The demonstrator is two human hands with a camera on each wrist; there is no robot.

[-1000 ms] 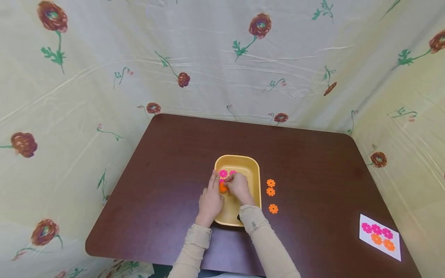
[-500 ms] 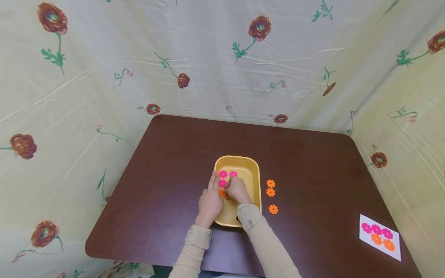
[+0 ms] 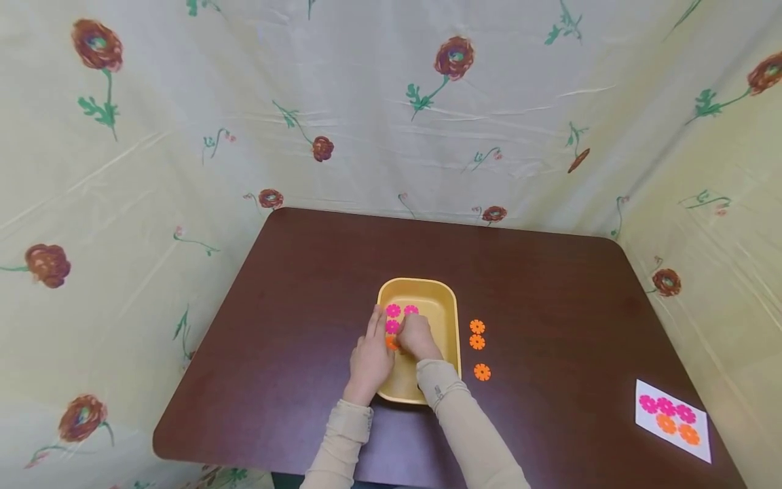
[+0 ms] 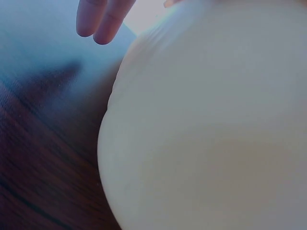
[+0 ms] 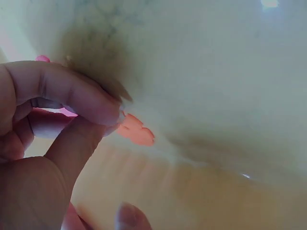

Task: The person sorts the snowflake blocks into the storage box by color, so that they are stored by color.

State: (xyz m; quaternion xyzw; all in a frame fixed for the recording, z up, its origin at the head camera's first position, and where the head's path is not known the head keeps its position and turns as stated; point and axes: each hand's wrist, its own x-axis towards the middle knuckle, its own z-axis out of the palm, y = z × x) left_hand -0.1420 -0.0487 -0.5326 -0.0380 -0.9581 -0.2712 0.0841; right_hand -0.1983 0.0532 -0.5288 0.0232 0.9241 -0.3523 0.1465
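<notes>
In the middle of the dark brown wooden surface (image 3: 293,305), seen from your head camera, sits the shallow yellow plastic tray (image 3: 441,299), and both your hands are at it. Your left hand (image 3: 370,353) lies along the tray's left rim with its fingers fairly straight, steadying it rather than gripping anything. Your right hand (image 3: 418,337) is down inside the tray, fingers curled, with the orange flower-shaped plastic disc (image 3: 392,343) peeking out at its left side. Three pink flower-shaped discs (image 3: 394,311) lie in the tray just beyond your fingertips. Three more loose orange flower discs (image 3: 477,334) wait on the surface right of the tray, and a white pattern card (image 3: 672,418) printed with pink and orange flowers lies far off to the right.

Your left wrist camera is mostly blur: the tray's pale outer wall fills it, with a couple of straight left fingertips (image 4: 103,21) at the top, holding nothing.

Your right wrist camera is the useful one. Your thumb and forefinger (image 5: 67,96) pinch the orange disc (image 5: 136,132) by its very edge, low against the tray's floor.

Honestly, that edge pinch looks risky: the disc could flip or slide out. It's also so close to the pink ones that a nudge from your knuckles could knock them out of line.
</notes>
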